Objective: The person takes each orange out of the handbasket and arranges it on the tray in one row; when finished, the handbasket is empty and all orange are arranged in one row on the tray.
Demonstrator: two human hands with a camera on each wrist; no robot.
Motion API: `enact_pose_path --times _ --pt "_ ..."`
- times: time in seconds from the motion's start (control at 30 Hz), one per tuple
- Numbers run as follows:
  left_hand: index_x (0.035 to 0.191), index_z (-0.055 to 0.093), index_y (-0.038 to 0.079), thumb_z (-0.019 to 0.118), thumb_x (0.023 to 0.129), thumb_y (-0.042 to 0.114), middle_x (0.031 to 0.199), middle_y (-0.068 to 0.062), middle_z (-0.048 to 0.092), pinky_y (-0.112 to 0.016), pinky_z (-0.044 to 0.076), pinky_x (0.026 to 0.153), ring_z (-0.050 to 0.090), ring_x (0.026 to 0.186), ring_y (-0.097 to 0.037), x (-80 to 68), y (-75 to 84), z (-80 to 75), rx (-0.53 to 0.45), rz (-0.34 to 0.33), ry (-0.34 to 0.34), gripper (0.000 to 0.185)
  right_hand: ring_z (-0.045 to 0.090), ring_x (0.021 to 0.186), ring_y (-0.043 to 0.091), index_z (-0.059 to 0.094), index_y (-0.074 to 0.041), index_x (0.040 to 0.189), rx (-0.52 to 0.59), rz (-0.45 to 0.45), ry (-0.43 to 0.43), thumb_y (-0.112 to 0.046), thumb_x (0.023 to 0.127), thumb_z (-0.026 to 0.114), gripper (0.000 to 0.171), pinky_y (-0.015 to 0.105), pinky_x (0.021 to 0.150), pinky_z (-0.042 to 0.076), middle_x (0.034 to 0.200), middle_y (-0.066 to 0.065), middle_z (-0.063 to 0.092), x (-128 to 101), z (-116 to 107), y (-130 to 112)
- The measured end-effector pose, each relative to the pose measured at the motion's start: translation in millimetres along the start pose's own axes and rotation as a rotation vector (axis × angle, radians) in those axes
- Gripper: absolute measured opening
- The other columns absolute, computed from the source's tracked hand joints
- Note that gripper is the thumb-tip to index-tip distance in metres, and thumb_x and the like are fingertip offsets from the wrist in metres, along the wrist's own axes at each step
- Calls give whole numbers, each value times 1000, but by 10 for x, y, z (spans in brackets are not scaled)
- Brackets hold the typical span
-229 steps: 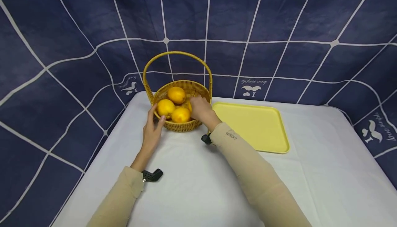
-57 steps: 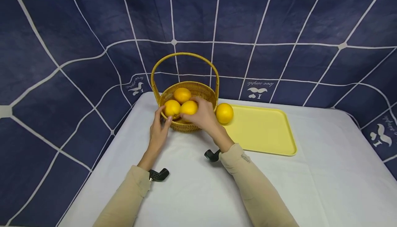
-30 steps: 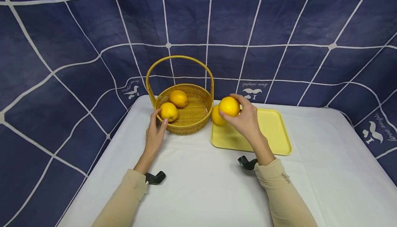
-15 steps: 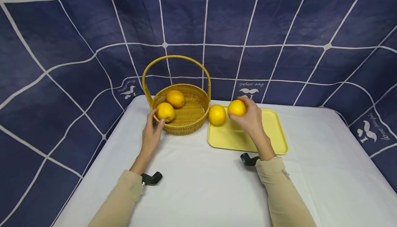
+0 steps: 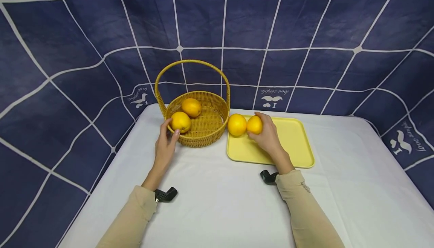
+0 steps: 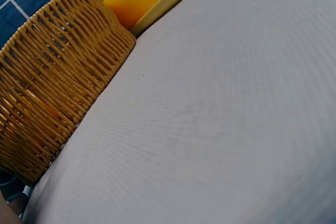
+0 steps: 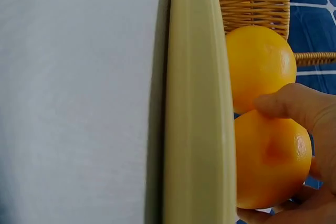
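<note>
Orange [image 5: 254,125] is clamped between thumb and fingers of the right hand [image 5: 268,137], over the left part of the yellow tray [image 5: 293,146]. Its contact with the tray floor can't be confirmed, as the base is hidden by the tray edge in the right wrist view. Second orange [image 5: 237,124] is seen right next to it, at the tray's basket-side edge. Wicker basket [image 5: 200,141] is placed just beside the tray, its tall handle [image 5: 192,61] upright. Two more oranges [image 5: 181,122] are contained in it, on the left side. The basket's near-left rim is touched by the left hand [image 5: 164,148], thumb and fingers apart; whether the rim is gripped cannot be told. White-covered counter [image 5: 217,206] is backed by navy cloth [image 5: 251,25] with white grid lines.
</note>
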State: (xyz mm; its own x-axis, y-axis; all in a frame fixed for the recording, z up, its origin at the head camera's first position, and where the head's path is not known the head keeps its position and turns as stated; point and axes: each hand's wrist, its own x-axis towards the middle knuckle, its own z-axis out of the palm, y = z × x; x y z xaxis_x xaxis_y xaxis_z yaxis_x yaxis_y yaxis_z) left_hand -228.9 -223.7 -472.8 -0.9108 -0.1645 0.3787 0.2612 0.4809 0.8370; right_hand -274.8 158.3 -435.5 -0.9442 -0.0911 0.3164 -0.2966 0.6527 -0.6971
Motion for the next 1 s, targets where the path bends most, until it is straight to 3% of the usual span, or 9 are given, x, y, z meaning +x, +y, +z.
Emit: enact_pose_path --times 0.33,0.5,0.7,1.0 --pt "161 37 32 55 110 41 170 -3 37 -52 31 129 40 153 -32 -3 -12 14 -5 -6 6 55 47 143 40 49 -3 152 -9 -45 52 -17 81 87 82 56 123 35 153 22 50 20 -54 -63" --pt "161 37 30 55 110 40 169 -4 38 -51 32 128 42 152 -32 6 -11 15 -3 1 7 55 47 144 41 50 -6 152 -13 -1 94 -26 87 84 76 58 124 35 157 20 50 -2 -103 -188" --pt "162 36 29 56 110 40 170 -4 37 -52 33 127 43 151 -33 6 -12 3 9 5 5 57 45 146 42 47 -8 155 -7 49 74 -36 88 83 81 58 125 34 161 18 47 -35 -118 -425" --pt "167 25 36 53 110 42 173 3 30 -51 31 129 37 156 -30 14 -16 -9 13 3 -11 64 52 138 41 49 -10 155 4 10 27 -36 89 83 79 58 120 41 157 16 51 -97 -43 -648"
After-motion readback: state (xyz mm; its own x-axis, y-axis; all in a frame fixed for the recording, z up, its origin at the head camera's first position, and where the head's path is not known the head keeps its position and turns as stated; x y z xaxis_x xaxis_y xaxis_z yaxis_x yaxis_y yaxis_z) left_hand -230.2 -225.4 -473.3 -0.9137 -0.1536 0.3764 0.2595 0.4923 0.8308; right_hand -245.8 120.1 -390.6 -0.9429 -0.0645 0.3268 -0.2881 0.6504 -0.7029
